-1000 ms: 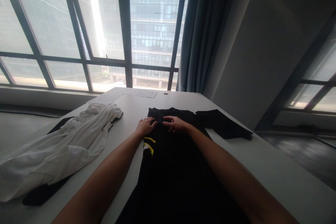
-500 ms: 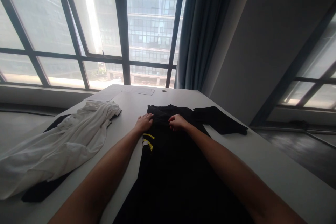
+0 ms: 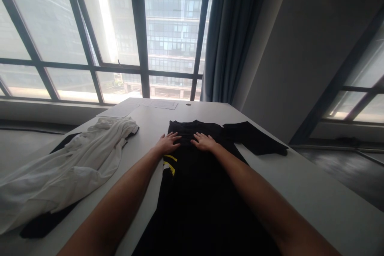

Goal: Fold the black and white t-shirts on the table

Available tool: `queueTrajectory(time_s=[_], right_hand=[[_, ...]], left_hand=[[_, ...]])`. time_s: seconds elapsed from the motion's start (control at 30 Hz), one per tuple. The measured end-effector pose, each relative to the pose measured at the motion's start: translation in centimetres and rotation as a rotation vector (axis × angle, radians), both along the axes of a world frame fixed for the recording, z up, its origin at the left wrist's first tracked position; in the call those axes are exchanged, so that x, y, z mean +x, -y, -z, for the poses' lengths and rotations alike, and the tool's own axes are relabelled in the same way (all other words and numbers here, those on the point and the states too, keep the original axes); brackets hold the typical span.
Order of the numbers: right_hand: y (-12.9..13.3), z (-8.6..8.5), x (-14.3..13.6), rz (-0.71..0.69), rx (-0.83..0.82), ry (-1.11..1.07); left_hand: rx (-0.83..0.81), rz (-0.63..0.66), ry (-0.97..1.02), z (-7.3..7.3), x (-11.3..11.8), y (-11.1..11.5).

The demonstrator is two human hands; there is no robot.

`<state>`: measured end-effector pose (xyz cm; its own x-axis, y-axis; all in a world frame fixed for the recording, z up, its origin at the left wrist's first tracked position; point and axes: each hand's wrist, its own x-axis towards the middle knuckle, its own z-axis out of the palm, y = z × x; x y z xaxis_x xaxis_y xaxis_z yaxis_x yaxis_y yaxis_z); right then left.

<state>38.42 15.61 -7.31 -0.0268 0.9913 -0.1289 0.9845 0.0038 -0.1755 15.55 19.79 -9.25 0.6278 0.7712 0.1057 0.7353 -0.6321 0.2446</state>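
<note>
A black long-sleeved top (image 3: 201, 192) lies spread on the white table, its collar end toward the window. One sleeve (image 3: 255, 138) stretches out to the right, and a yellow print shows near the left edge. My left hand (image 3: 167, 143) rests flat on the upper left part of the cloth with its fingers spread. On the upper middle, my right hand (image 3: 204, 141) lies palm down, fingers also apart. Neither hand grips anything. The lower part of the top is too dark to make out folds.
To the left, a crumpled white garment (image 3: 87, 160) lies over a dark one (image 3: 48, 220). Paper sheets (image 3: 163, 105) and a round cable hole (image 3: 188, 104) are at the far end of the table (image 3: 300, 192). Behind stand windows and a grey-blue curtain (image 3: 228, 32).
My right hand has gone from curled fingers to spread and flat on the cloth. My left hand has shifted slightly right onto the top, its fingers spreading wider.
</note>
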Motion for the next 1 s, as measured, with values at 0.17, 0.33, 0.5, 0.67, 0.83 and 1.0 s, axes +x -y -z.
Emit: queueTrajectory(time_s=[0.17,0.33,0.5,0.67,0.83,1.0], right_hand=[[0.1,-1.3,7.6,0.376,0.145,0.140],[0.7,-1.5,14.7,0.776,0.225,0.139],[-0.4,-1.0,16.4,0.678,0.274,0.064],[-1.3,-2.9,13.4,0.644,0.566,-0.238],[1.2,-4.4,7.2,0.156,0.558,-0.219],[3.8,-4.1,4.3,-0.188,0.124,-0.279]], left_hand=[[-0.035,0.021,0.000,0.2,-0.1,-0.5],[-0.039,0.017,0.016,0.2,0.0,-0.4],[-0.050,0.004,0.038,0.1,0.0,-0.2],[-0.052,-0.005,0.039,0.1,0.0,-0.4],[-0.046,-0.009,0.020,0.1,0.0,-0.3],[-0.041,-0.007,0.012,0.0,-0.1,-0.2]])
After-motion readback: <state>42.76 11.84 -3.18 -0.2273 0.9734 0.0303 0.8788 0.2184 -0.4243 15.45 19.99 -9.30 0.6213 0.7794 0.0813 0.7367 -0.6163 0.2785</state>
